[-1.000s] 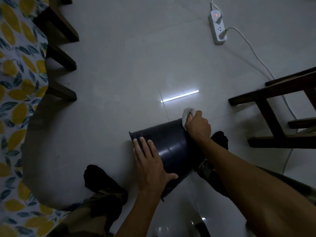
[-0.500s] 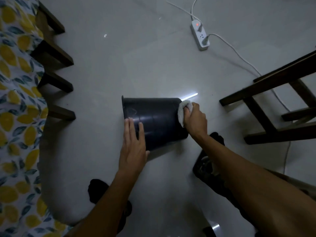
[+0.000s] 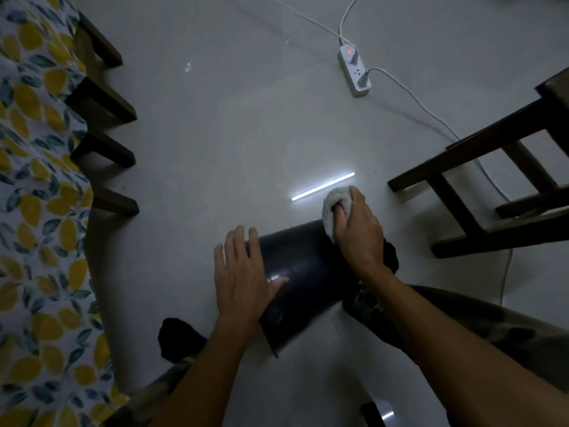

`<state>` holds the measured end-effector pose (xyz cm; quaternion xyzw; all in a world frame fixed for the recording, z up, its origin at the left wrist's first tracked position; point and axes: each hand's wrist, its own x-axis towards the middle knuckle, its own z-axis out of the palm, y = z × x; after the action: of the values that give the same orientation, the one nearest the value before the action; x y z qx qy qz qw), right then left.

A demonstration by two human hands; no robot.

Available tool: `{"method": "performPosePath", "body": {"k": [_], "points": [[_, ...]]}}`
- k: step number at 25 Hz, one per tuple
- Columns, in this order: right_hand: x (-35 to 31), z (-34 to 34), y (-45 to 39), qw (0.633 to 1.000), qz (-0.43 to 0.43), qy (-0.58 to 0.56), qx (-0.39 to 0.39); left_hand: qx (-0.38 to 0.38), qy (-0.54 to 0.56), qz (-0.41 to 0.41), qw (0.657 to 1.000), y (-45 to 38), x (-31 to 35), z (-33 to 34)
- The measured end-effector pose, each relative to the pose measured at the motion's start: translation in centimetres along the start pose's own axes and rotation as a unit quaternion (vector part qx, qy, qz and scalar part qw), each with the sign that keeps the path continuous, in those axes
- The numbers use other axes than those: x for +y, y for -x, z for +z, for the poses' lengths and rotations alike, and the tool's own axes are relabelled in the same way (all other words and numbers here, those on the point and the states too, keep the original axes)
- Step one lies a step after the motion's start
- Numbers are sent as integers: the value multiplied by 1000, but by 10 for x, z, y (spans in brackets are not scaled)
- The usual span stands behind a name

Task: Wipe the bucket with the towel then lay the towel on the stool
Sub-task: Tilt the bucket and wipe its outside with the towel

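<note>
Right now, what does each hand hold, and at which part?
The right hand grips the bunched white towel around its middle, pressing it on the bucket. The left hand holds nothing; it lies flat on the bucket's side.

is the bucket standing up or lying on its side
On its side: the bucket lies on the floor, curved wall facing up under the left hand.
</note>
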<state>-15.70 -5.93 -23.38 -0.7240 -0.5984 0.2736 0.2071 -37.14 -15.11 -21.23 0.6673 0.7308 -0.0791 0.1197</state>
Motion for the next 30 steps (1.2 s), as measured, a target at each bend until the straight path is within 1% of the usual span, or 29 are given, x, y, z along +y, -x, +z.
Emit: {"method": "performPosePath", "body": {"k": [2, 5, 7, 8, 9, 10, 11, 12, 13, 15, 17, 18, 19, 20, 22, 24, 27, 30], "points": [[1, 0, 10, 1000, 1, -7, -15, -65, 2, -17, 998, 3, 3, -1], [9, 3, 23, 999, -4, 15, -50, -144, 53, -73, 986, 12, 3, 13], [14, 10, 39, 993, -23, 27, -110, -176, 103, -105, 973, 15, 2, 24], [14, 14, 53, 985, -54, 29, -161, -194, 127, -115, 966, 17, 2, 27], [13, 20, 68, 970, -117, 44, -211, -209, 148, -117, 960, 19, 1, 32], [13, 30, 86, 944, -202, 85, -246, -213, 162, -113, 957, 22, 2, 36], [17, 41, 103, 915, -275, 128, -266, -208, 165, -104, 958, 25, 2, 40], [19, 51, 113, 902, -304, 144, -270, -201, 161, -99, 961, 27, 3, 44], [22, 61, 114, 905, -296, 145, -269, -197, 157, -100, 963, 29, 2, 45], [17, 77, 96, 925, -255, 138, -247, -202, 154, -107, 961, 28, -1, 45], [14, 93, 67, 943, -223, 142, -203, -225, 171, -120, 952, 23, -3, 44], [13, 98, 48, 950, -204, 157, -174, -230, 177, -127, 949, 21, -3, 44], [16, 100, 28, 955, -173, 178, -163, -232, 180, -130, 947, 21, -1, 44], [19, 97, 10, 957, -129, 194, -172, -234, 179, -132, 946, 21, 0, 42], [31, 84, -12, 961, -29, 183, -206, -240, 170, -135, 946, 22, 1, 41], [47, 69, -17, 963, 25, 162, -213, -248, 191, -146, 938, 21, 0, 43], [56, 57, -8, 967, 28, 148, -206, -249, 249, -171, 920, 19, 2, 42], [50, 46, -3, 963, 26, 138, -230, -234, 305, -184, 905, 22, 2, 28]]}}
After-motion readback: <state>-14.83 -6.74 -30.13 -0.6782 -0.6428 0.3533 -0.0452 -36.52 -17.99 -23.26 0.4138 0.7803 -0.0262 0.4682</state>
